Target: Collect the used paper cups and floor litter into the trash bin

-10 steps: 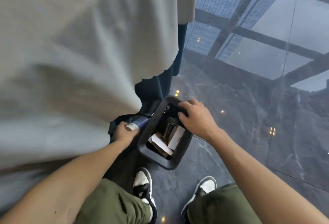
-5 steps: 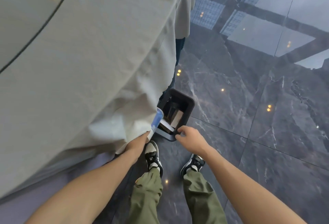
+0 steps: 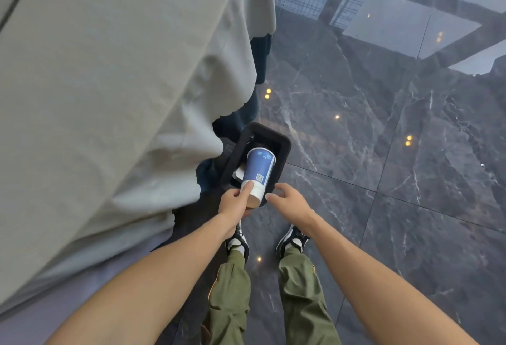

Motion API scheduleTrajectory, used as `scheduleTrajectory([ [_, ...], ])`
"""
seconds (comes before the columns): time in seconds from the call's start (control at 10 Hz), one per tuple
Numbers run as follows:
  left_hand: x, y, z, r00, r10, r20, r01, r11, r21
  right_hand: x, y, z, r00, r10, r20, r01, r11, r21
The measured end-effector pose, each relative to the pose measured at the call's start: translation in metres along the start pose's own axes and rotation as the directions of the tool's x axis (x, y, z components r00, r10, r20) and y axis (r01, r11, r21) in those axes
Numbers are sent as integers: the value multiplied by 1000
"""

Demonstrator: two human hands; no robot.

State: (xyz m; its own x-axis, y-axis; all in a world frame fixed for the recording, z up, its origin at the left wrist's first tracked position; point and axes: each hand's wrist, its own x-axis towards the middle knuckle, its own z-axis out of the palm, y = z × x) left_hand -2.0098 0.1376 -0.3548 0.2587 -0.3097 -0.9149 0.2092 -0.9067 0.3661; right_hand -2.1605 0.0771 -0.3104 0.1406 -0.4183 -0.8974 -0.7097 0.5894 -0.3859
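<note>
Cup: blue paper, white band at one end, small square code printed on its side; tilted, its far end over the bin mouth, its near end pinched in the left grip. Bin: black, rectangular, rounded rim, open top, upright on the dark marble floor; pale paper scraps lie inside, under the cup
</note>
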Motion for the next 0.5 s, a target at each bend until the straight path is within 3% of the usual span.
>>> scheduleTrajectory([
  [0.3, 22, 4, -6, 996, -70, 63, 68, 997, 31, 11, -15, 9, 1000, -12, 9, 10, 985, 170],
  [0.5, 19, -6, -26, 998, -46, -33, 53, 958, 281, 10, 2, 4, 998, 60, -15, -60, 998, 21],
])
